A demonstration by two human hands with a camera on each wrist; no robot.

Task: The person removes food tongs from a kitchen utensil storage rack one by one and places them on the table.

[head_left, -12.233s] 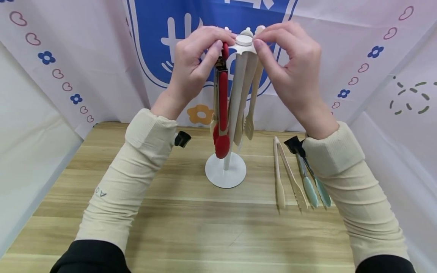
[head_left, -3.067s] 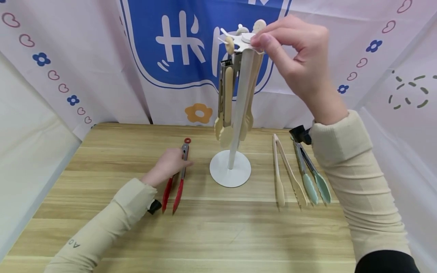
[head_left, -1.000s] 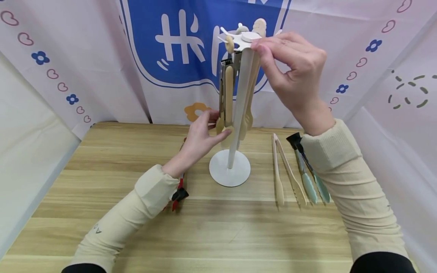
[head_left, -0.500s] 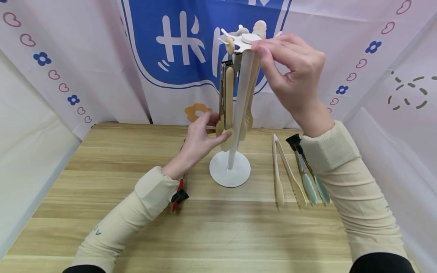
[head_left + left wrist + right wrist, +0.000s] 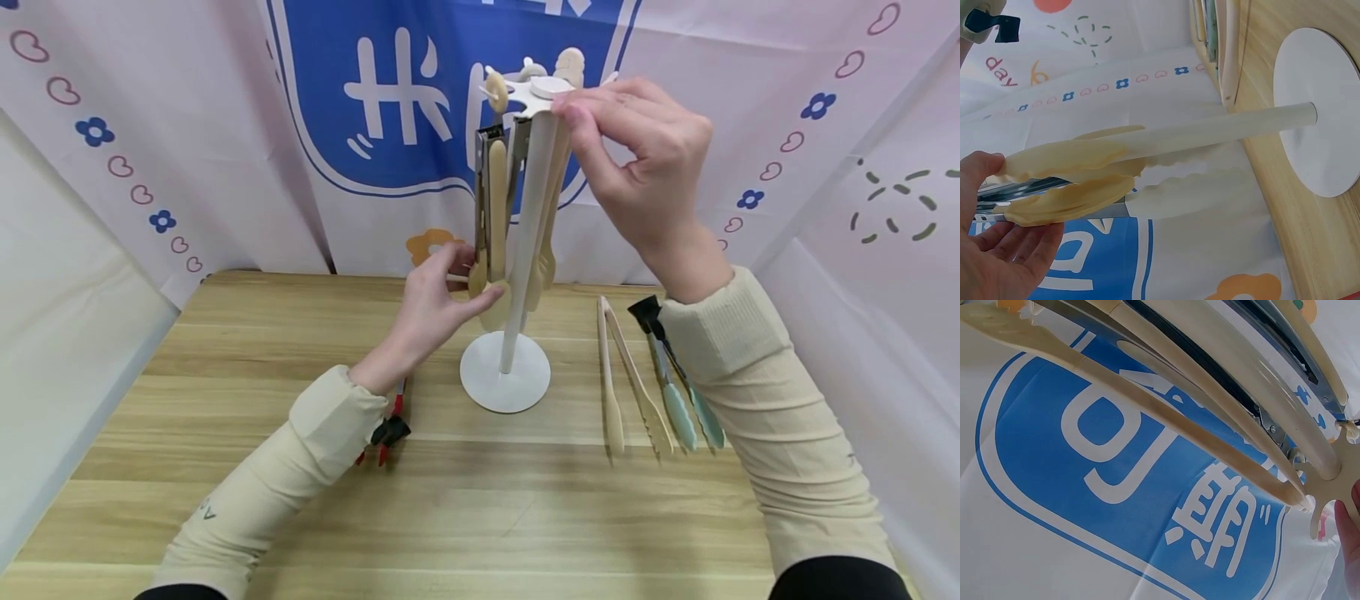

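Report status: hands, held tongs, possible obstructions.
Left hand gripping beige tongs, hung on white stand. Right hand pinching top plate. Pale tongs close by, could snag.

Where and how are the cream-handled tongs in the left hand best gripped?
Probably low, across both cream heads, coming from the person's left, where the left hand holds them: the tongs hang heads down, and the white pole stands close on their right.
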